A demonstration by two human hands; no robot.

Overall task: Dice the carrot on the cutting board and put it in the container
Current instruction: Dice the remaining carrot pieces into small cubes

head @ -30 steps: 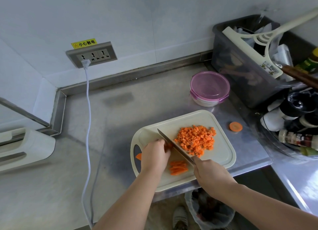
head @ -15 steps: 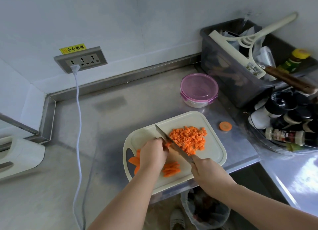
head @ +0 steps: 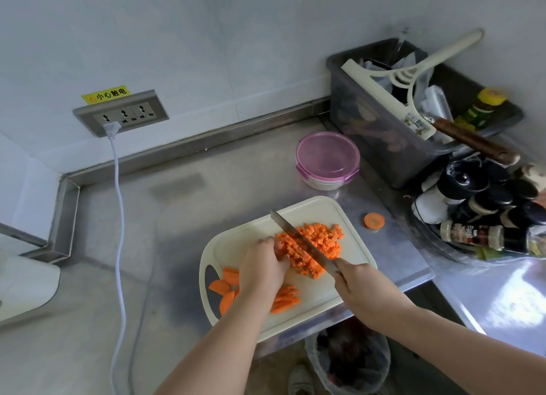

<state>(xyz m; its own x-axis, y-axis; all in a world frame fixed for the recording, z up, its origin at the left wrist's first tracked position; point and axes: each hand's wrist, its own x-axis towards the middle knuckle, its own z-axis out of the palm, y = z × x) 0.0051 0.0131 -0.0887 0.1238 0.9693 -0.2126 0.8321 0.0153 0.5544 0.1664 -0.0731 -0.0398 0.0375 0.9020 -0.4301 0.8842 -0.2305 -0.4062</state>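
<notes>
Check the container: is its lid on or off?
On. The pink lid covers the container all round its rim; the diced carrot is on the board.

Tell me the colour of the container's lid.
The lid is translucent pink, clearest in the head view.

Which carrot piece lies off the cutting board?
The round slice on the steel counter, right of the board; the dice, strips and half-rounds all lie on it.
</notes>
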